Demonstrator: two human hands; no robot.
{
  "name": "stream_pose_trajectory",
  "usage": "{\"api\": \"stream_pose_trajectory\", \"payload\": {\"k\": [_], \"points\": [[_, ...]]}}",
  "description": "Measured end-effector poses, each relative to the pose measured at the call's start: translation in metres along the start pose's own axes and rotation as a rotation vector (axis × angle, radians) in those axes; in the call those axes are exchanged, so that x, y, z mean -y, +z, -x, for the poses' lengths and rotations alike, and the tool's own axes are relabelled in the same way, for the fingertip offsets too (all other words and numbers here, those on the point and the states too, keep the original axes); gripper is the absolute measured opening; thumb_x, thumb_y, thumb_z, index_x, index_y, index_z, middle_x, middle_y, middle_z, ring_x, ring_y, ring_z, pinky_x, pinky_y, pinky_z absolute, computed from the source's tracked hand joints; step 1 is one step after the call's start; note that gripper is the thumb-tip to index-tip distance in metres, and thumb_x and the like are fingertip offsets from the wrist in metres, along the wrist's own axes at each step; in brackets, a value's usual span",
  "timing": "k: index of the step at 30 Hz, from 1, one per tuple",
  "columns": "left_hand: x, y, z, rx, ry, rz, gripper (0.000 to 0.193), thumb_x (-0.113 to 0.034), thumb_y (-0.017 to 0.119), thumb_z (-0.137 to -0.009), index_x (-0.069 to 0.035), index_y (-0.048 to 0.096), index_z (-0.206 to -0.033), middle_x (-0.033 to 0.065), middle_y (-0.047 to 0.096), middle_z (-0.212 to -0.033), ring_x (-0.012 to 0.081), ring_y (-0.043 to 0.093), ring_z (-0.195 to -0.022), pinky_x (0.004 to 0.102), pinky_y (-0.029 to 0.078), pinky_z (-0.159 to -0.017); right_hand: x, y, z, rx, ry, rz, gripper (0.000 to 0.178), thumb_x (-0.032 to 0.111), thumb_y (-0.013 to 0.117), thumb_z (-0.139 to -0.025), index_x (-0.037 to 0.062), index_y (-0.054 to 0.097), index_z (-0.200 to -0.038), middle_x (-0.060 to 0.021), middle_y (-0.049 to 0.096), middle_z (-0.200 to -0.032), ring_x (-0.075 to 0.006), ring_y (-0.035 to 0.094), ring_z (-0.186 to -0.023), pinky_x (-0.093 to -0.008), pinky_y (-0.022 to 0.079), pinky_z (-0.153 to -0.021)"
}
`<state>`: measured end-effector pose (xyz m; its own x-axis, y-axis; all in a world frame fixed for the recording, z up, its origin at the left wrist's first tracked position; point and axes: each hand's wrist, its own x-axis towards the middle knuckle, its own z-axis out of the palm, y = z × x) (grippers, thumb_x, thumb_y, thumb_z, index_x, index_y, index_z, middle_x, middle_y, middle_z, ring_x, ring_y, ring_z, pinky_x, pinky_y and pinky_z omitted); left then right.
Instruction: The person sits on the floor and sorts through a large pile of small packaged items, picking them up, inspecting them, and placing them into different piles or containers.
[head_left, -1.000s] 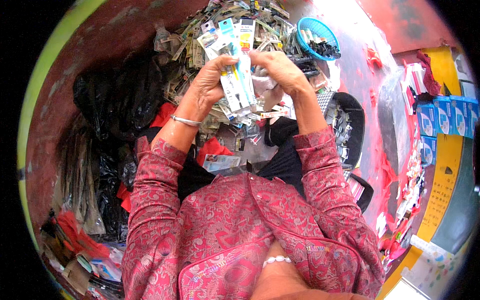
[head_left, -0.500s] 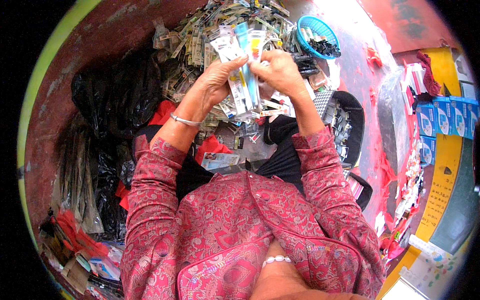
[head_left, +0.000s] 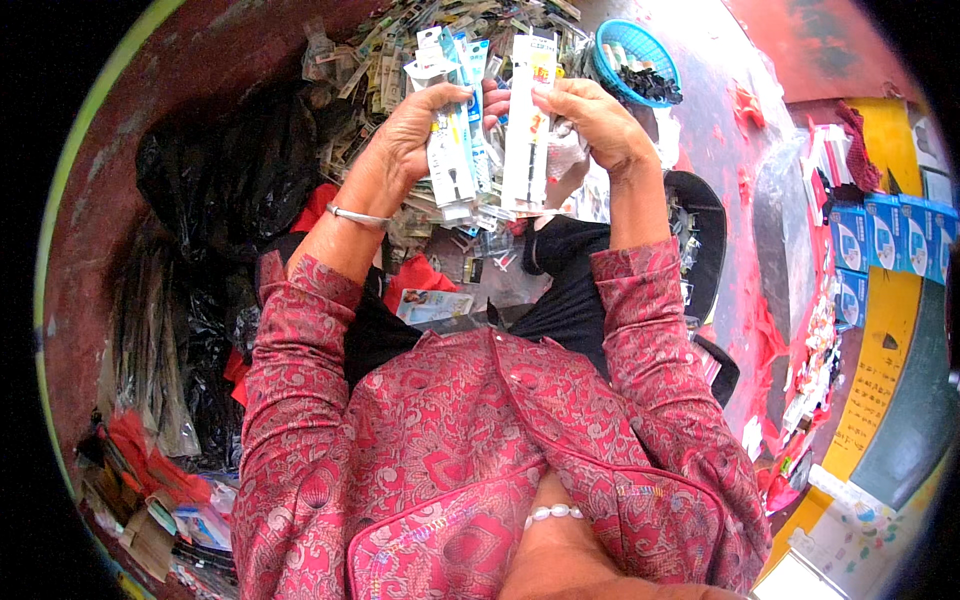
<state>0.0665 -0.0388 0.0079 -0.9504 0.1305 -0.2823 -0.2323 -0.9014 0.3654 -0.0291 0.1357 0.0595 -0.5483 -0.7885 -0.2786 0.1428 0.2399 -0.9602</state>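
A long white packet [head_left: 528,175] is hanging upright in front of the chest, its upper right edge lying in the grip of the right hand [head_left: 600,122]; just beside it, with a narrow gap between, a small fan of white and blue packets [head_left: 455,165] is sitting in the left hand [head_left: 418,125], the thumb pressing across the front; both hands are closing on their packets rather than standing wide; the packets are looking light, thin and fairly stiff, their shiny wrapping probably sliding easily against its neighbours and creasing if squeezed hard; a flat pinch on the side edge, near the upper half, is seeming the safest hold; beyond the hands a heap of similar packets [head_left: 385,75] is spreading out; a blue basket [head_left: 608,45] is standing to its right, and a black bag [head_left: 230,170] is slumping at the left.
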Motion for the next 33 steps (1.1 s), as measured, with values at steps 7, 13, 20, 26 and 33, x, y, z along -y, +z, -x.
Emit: {"api": "stream_pose_trajectory", "payload": {"k": [7, 13, 20, 26, 33], "points": [[0.009, -0.018, -0.006, 0.119, 0.004, 0.004, 0.041, -0.023, 0.055, -0.082, 0.003, 0.045, -0.111, 0.0164, 0.055, -0.105, 0.0238, 0.058, -0.091, 0.0383, 0.048, -0.080, -0.004, 0.019, -0.012, 0.098, 0.032, 0.312, 0.034, 0.033, 0.056, -0.081, 0.0004, 0.063, -0.087, 0.0005, 0.060, -0.079, -0.0058, 0.050, -0.072, -0.0209, 0.040, -0.066], [0.011, -0.007, -0.001, 0.154, 0.055, -0.069, 0.048, -0.029, 0.059, -0.079, 0.003, 0.046, -0.111, 0.0139, 0.057, -0.102, 0.0222, 0.058, -0.092, 0.0358, 0.048, -0.080, -0.008, 0.021, -0.013, 0.051, 0.070, 0.354, 0.033, 0.035, 0.056, -0.081, 0.0030, 0.064, -0.080, 0.0039, 0.056, -0.072, -0.0050, 0.045, -0.065, -0.0212, 0.037, -0.062], [0.001, -0.010, 0.002, 0.008, 0.074, -0.230, 0.030, -0.012, 0.059, -0.073, 0.004, 0.052, -0.098, 0.0126, 0.062, -0.086, 0.0198, 0.063, -0.071, 0.0302, 0.053, -0.067, -0.003, 0.012, -0.010, 0.216, 0.017, 0.454, 0.032, 0.034, 0.059, -0.079, 0.0060, 0.064, -0.064, 0.0071, 0.050, -0.059, -0.0021, 0.035, -0.053, -0.0189, 0.025, -0.046], [0.002, -0.010, 0.004, 0.167, 0.039, -0.166, 0.055, -0.018, 0.056, -0.071, 0.009, 0.040, -0.116, 0.0217, 0.053, -0.107, 0.0275, 0.058, -0.092, 0.0378, 0.047, -0.083, 0.007, 0.022, -0.002, 0.092, 0.021, 0.478, 0.031, 0.034, 0.060, -0.077, 0.0061, 0.066, -0.066, 0.0066, 0.049, -0.056, -0.0022, 0.035, -0.054, -0.0195, 0.026, -0.047], [0.003, 0.006, 0.000, 0.105, -0.023, -0.091, 0.044, -0.012, 0.054, -0.073, 0.006, 0.044, -0.112, 0.0164, 0.057, -0.101, 0.0239, 0.059, -0.087, 0.0338, 0.049, -0.077, -0.021, 0.010, -0.019, 0.076, 0.013, 0.505, 0.031, 0.031, 0.058, -0.075, 0.0009, 0.065, -0.072, 0.0003, 0.055, -0.061, -0.0076, 0.048, -0.061, -0.0262, 0.040, -0.056]]}}
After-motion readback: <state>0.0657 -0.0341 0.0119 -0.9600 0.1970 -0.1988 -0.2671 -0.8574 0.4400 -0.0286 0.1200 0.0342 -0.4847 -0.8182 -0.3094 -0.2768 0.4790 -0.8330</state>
